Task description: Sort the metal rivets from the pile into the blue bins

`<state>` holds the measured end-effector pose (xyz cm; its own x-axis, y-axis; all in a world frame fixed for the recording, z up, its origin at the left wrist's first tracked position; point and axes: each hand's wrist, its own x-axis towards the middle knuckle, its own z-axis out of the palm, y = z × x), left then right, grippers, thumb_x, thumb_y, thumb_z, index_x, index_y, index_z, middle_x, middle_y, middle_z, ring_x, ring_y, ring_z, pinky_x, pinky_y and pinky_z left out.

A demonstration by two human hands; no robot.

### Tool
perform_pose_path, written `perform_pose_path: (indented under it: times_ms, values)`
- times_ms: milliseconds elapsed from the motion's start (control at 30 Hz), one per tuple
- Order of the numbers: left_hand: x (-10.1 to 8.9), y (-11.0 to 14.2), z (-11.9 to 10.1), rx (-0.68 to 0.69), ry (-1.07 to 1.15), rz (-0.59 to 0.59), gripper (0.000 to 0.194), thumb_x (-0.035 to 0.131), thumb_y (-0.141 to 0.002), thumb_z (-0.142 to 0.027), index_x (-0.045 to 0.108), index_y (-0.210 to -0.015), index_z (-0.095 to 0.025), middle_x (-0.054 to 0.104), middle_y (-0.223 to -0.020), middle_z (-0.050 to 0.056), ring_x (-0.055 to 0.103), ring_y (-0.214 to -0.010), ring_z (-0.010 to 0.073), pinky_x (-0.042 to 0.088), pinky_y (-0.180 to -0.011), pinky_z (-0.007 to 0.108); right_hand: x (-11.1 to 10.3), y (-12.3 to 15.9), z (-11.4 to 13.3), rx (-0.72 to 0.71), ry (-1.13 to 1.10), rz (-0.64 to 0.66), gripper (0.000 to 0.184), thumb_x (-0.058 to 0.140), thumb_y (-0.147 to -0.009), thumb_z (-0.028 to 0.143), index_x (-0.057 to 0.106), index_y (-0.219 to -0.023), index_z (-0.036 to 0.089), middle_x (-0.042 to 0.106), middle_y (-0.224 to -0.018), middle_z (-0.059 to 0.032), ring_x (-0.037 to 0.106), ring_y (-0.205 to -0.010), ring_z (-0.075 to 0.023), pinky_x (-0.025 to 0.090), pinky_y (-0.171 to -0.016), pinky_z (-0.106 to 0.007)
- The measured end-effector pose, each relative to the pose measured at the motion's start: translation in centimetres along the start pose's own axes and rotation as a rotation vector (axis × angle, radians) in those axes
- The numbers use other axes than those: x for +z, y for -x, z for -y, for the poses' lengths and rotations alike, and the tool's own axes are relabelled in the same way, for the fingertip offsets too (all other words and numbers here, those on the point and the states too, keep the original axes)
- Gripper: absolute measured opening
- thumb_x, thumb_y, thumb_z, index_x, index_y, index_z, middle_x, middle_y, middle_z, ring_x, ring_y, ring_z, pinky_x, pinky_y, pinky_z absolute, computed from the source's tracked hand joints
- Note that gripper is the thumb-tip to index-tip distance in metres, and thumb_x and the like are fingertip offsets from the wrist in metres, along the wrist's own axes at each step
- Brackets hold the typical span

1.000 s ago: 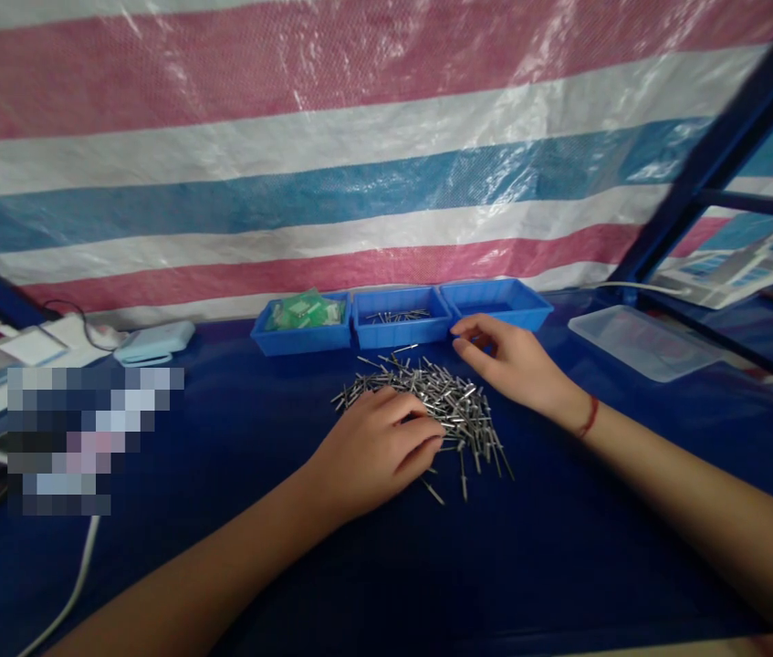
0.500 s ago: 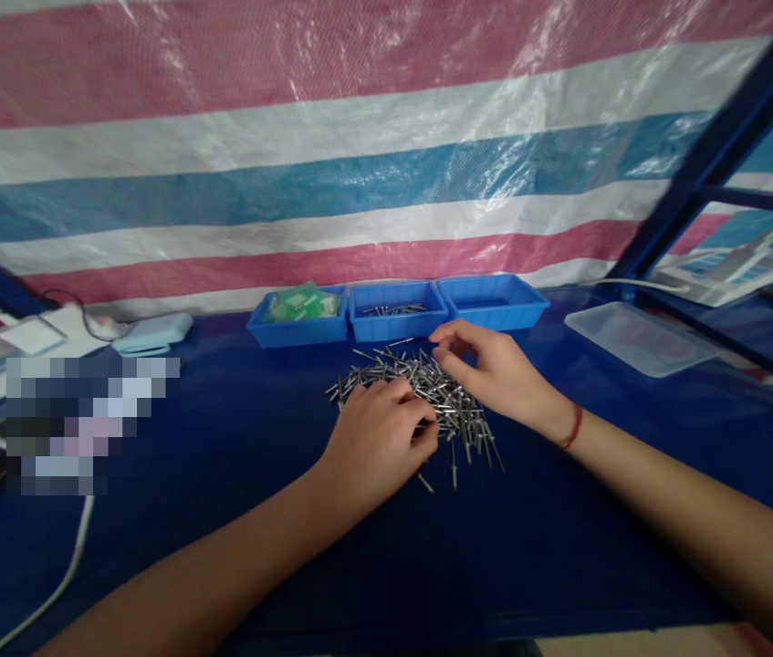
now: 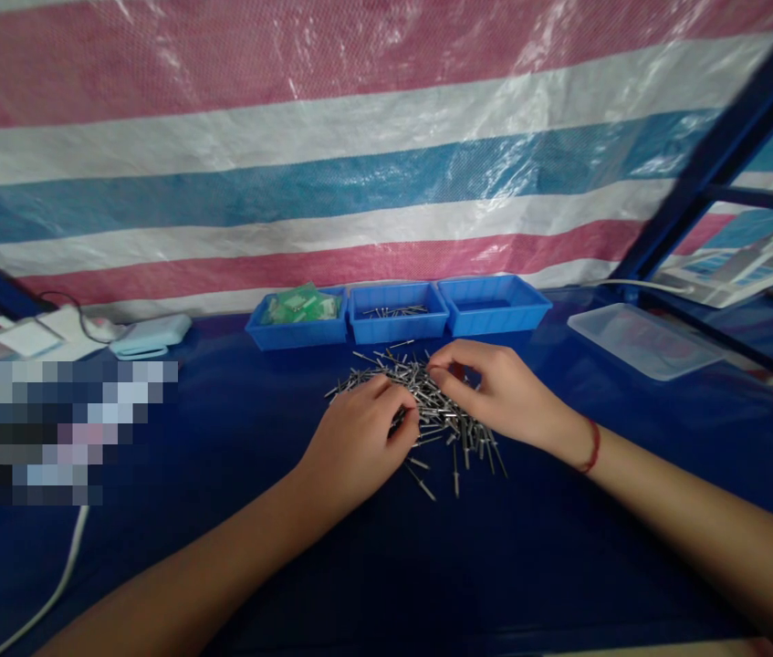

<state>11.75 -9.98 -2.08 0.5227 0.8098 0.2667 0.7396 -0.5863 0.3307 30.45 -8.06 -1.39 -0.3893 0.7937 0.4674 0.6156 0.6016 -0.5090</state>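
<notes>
Rivet pile: a loose heap of metal rivets (image 3: 437, 403) lies on the blue counter (image 3: 482, 566), with a few single ones at its near edge.
Middle bin: several rivets lie inside this blue bin (image 3: 400, 329); I judge that only a small part is there, and the larger part remains in the heap.
Left hand: this hand (image 3: 362, 429) is over the left near side of the heap, fingers curled, thumb close to the forefinger; whether it grips a rivet, I cannot tell.
Right hand: this hand (image 3: 502, 388) is at the heap's right far side, fingers bent; its grip also I cannot tell.
Between hands: the middle of the heap is visible.
Left bin: it (image 3: 297, 338) holds green packets (image 3: 300, 304).
</notes>
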Motion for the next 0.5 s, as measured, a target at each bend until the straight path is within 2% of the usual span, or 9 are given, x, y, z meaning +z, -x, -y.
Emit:
perform_pose_path:
  times_ms: [167,267,500]
  values:
    - [-0.7,0.1,0.4,-0.036,0.111,-0.106,0.012,0.046,-0.089,-0.022,0.056,-0.084,-0.018,0.057,-0.082,0.001,0.055,-0.074,0.0146,0.04,-0.067,0.028,-0.2,0.2,1.1,-0.127,0.001,0.121,0.01,0.055,-0.081,0.019,0.064,-0.079,0.016,0.062,-0.073,-0.0025,0.055,-0.073,-0.0139,0.043,-0.07,-0.028]
    - [-1.0,0.2,0.3,-0.025,0.176,-0.148,0.011,0.047,-0.089,-0.021,0.055,-0.083,-0.017,0.057,-0.079,0.0,0.055,-0.073,0.0135,0.04,-0.067,0.027,-0.1,0.4,1.5,-0.181,-0.027,0.149,0.011,0.053,-0.083,0.017,0.064,-0.082,0.016,0.061,-0.074,-0.0026,0.054,-0.074,-0.0138,0.043,-0.071,-0.029]
    - [-0.9,0.2,0.1,-0.04,0.307,-0.189,0.006,0.054,-0.085,-0.024,0.057,-0.087,-0.019,0.06,-0.079,-0.001,0.052,-0.065,0.0112,0.041,-0.062,0.024,0.2,0.7,1.8,-0.117,-0.131,0.107,0.012,0.052,-0.085,0.019,0.063,-0.082,0.016,0.063,-0.075,-0.0031,0.056,-0.072,-0.0138,0.044,-0.069,-0.029]
